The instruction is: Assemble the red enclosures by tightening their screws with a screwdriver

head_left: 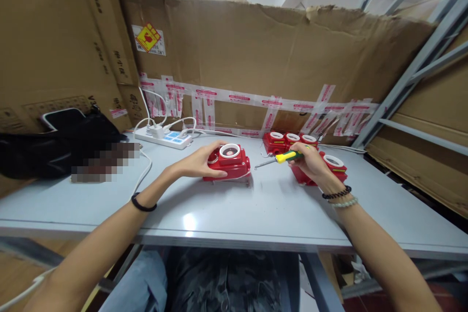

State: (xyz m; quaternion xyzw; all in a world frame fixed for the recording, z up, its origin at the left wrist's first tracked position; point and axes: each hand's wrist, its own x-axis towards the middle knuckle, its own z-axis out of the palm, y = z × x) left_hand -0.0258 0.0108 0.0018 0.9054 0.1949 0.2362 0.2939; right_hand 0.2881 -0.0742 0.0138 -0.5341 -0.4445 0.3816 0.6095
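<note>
My left hand [204, 160] is closed around the left side of a red device [234, 168] with a white ring on its top, resting on the grey-white table [219, 214]. In my right hand [310, 162] is a yellow and green screwdriver [287, 156], its shaft pointing left. The screwdriver's tip is just right of the held device, apart from it. Another red device [336, 171] with a white ring stands beside and partly behind my right hand. Several more red devices [275, 143] sit in a row farther back.
A white power strip [175, 142] with plugs and cables lies at the back left. Left of it are a black bag [36, 151] and a phone [64, 118]. Tall cardboard [234, 48] backs the table, and a metal rack [413, 70] stands right.
</note>
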